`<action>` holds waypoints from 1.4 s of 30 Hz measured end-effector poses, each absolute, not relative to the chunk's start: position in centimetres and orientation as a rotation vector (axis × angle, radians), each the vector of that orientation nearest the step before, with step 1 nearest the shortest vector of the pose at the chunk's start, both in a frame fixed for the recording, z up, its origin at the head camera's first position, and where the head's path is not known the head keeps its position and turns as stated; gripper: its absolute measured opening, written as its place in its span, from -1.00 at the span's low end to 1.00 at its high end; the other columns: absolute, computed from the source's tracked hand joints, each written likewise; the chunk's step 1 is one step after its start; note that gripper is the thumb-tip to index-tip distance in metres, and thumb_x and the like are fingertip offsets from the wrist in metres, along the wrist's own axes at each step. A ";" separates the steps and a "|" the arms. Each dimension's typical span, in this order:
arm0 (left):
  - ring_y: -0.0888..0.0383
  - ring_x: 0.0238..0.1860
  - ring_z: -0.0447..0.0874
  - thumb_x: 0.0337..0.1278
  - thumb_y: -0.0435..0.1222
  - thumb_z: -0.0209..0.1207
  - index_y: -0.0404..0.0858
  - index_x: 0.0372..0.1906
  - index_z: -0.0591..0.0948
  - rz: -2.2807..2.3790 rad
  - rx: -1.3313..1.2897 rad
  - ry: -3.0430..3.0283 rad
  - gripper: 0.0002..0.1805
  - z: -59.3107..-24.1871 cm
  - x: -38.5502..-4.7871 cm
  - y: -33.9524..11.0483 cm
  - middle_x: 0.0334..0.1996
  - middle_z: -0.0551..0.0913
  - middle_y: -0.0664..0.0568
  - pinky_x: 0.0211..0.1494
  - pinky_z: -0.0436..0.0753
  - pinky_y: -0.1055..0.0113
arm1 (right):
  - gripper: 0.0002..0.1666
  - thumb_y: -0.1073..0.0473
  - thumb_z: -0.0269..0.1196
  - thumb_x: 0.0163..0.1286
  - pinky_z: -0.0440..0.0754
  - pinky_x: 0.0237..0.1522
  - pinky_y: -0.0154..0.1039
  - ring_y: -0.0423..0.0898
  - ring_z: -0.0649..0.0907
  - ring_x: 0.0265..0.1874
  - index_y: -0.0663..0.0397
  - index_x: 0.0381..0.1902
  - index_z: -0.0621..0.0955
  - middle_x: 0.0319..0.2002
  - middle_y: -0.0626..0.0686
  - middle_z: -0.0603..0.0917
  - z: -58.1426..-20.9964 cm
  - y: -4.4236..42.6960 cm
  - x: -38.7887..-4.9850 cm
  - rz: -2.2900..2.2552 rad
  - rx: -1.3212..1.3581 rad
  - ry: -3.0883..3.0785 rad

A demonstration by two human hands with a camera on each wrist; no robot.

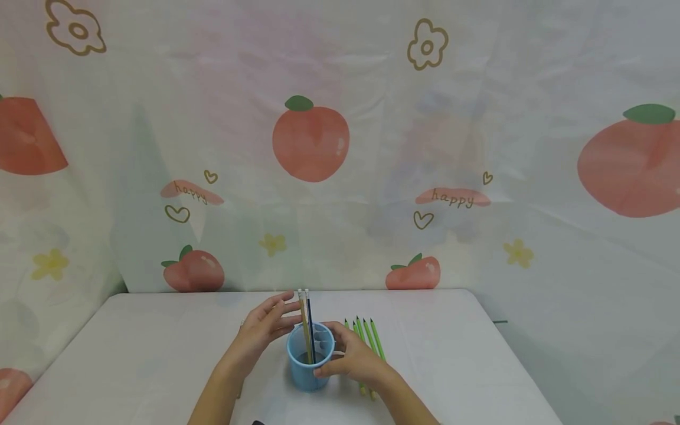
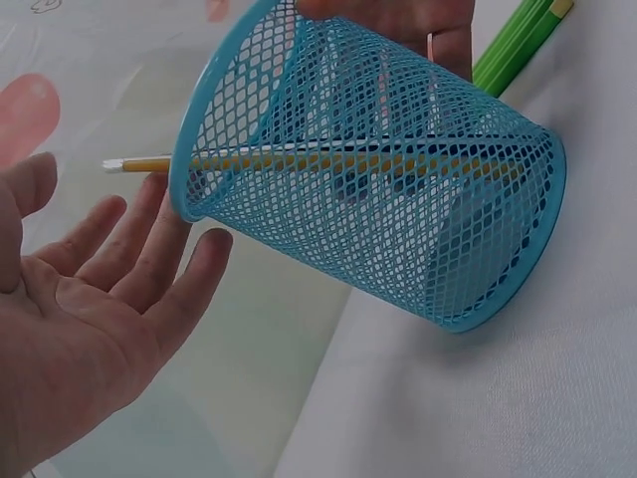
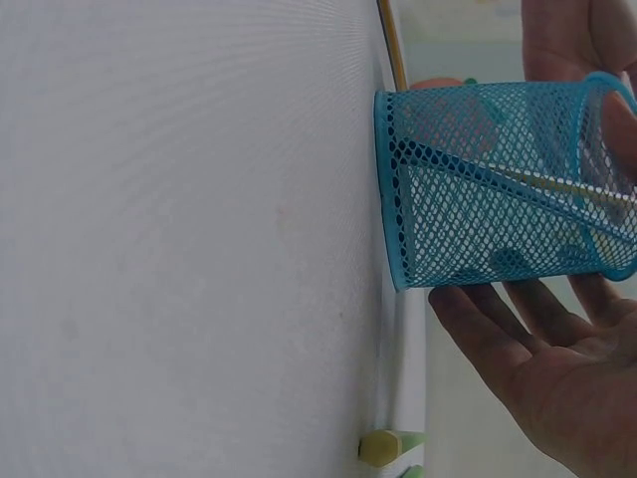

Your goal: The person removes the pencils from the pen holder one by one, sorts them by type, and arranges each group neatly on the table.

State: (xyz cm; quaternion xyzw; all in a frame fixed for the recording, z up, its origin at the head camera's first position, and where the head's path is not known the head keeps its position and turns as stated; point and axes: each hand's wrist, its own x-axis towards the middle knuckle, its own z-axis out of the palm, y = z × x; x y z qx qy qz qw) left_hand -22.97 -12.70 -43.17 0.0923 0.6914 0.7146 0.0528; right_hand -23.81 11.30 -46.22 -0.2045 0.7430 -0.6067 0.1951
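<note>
A light blue mesh pen cup (image 1: 310, 378) stands on the table, its weave plain in the left wrist view. Inside it lean a yellow pencil (image 2: 139, 164) and a dark pencil (image 1: 310, 313), their pale ends above the rim. My right hand (image 1: 357, 357) grips the cup from the right, with the thumb at the near side and fingers behind. At the cup's upper left is my left hand (image 1: 262, 321), fingers loosely extended by the rim and the pencil tops. In the left wrist view that hand's palm faces the cup, holding nothing.
Several green pencils (image 1: 374, 336) lie side by side right of the cup, partly behind the right hand and forearm. Another slim pencil (image 3: 393, 45) lies on the white table (image 1: 446, 354) to the left. A printed curtain (image 1: 340, 230) hangs behind the table.
</note>
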 end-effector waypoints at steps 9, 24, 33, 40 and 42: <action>-0.06 0.16 0.65 0.45 -0.17 0.11 -0.18 0.39 0.38 2.139 0.421 2.161 -0.50 -43.6 -22.9 -12.8 0.26 0.58 -0.16 0.29 0.60 0.07 | -0.06 0.21 0.59 -0.01 0.46 0.32 0.23 0.13 0.50 0.31 -0.11 0.34 0.43 0.27 -0.01 0.57 -46.4 11.2 -23.9 -1.699 -0.568 2.100; -0.03 0.12 0.68 0.28 -0.37 0.25 -0.25 0.29 0.47 2.111 0.440 2.228 -0.51 -44.0 -22.9 -12.5 0.14 0.64 -0.26 0.21 0.63 0.37 | -0.05 0.21 0.58 0.01 0.45 0.34 0.21 0.14 0.50 0.31 -0.09 0.36 0.42 0.27 0.01 0.57 -46.3 11.3 -24.0 -1.697 -0.564 2.076; -0.15 0.09 0.69 0.27 -0.39 0.26 -0.26 0.29 0.46 2.143 0.452 2.248 -0.50 -43.5 -22.6 -12.6 0.10 0.66 -0.24 0.16 0.66 0.35 | -0.06 0.22 0.57 0.03 0.47 0.33 0.20 0.16 0.50 0.32 -0.04 0.37 0.40 0.28 0.03 0.56 -46.3 11.3 -23.9 -1.700 -0.601 2.072; 0.05 0.03 0.72 0.27 -0.41 0.24 -0.24 0.31 0.43 2.223 0.390 2.207 -0.48 -42.5 -22.2 -12.8 0.09 0.66 -0.19 0.11 0.71 0.25 | -0.06 0.25 0.56 0.03 0.49 0.32 0.18 0.17 0.50 0.31 -0.01 0.37 0.40 0.28 0.04 0.55 -46.1 11.3 -23.7 -1.712 -0.609 2.060; 0.06 0.04 0.72 0.27 -0.40 0.25 -0.24 0.31 0.43 2.248 0.380 2.193 -0.47 -42.2 -22.1 -12.9 0.09 0.66 -0.19 0.11 0.72 0.23 | -0.06 0.26 0.56 0.03 0.49 0.32 0.17 0.17 0.50 0.31 -0.01 0.37 0.40 0.28 0.05 0.55 -46.1 11.3 -23.7 -1.713 -0.613 2.058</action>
